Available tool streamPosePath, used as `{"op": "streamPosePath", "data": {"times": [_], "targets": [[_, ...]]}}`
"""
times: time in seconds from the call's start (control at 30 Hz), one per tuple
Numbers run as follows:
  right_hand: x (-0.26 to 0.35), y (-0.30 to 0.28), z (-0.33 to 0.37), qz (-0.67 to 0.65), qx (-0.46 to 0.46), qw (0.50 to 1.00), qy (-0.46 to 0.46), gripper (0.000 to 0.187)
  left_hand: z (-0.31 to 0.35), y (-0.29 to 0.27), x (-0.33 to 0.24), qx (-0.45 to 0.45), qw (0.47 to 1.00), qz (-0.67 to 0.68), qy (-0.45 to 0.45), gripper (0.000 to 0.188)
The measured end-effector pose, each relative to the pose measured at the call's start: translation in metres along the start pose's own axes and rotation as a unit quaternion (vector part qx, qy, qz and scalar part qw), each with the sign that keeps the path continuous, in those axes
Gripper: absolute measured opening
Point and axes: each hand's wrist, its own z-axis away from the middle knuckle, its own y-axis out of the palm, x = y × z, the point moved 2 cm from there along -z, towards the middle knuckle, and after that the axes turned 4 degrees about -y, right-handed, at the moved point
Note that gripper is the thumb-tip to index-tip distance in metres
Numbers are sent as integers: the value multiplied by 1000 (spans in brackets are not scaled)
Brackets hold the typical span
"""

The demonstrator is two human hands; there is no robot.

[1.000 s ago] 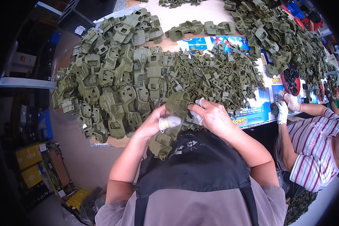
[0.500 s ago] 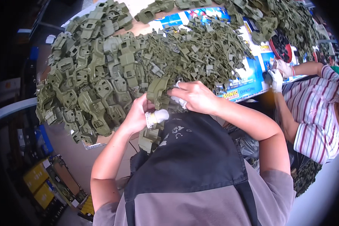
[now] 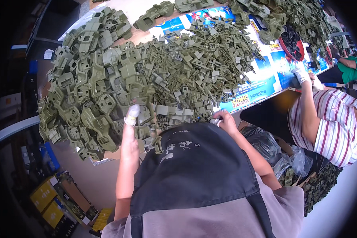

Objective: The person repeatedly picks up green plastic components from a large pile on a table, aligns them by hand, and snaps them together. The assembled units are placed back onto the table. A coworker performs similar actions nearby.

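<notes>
Parts table, read from the near edge outward. Beyond the apron [image 3: 194, 170], a near body [image 3: 146, 113], hollow and olive green, lies at the front of the left-hand stock. Behind it many similar bodies [image 3: 87, 93] lie in long, overlapping rows, apparently the portion set in order; whether each is finished cannot be seen. To their right the small parts [image 3: 210, 59] form a loose heap, and two far bodies [image 3: 154, 16] rest past it, outside the rows. Judged by this stock, the work is in mid-course, with much left.

Fingers: the right hand [image 3: 227, 122] is at the near edge of the small parts, well apart from the near body. Its thumb and fingers are drawn close together; whether a part sits between them is too small to make out. The left hand [image 3: 131, 119] is just beside the near body, its white-covered thumb pointing away from the wearer and overlapping that body in this view. The other fingers are hidden, so neither contact nor grip can be confirmed.

Farther right, a co-worker [image 3: 325, 123] in a striped shirt works near a red basin [image 3: 282, 44] of black pieces.
</notes>
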Motion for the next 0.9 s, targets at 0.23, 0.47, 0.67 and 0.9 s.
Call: {"op": "streamPosePath", "data": {"times": [0.23, 0.47, 0.67, 0.9], "targets": [[108, -79, -17, -107, 59, 992, 11, 20, 8, 25, -9, 86, 996, -4, -12, 44], [220, -96, -27, -115, 202, 920, -314, 25, 4, 30, 8, 109, 984, 104, -94, 44], [237, -77, -20, 37, 269, 894, -356, 29, -4, 24, 22, 97, 994, 41, -28, 42], [237, -72, -19, 28, 269, 900, -343, 31, 3, 28, 22, 43, 999, 5, -12, 39]]}}
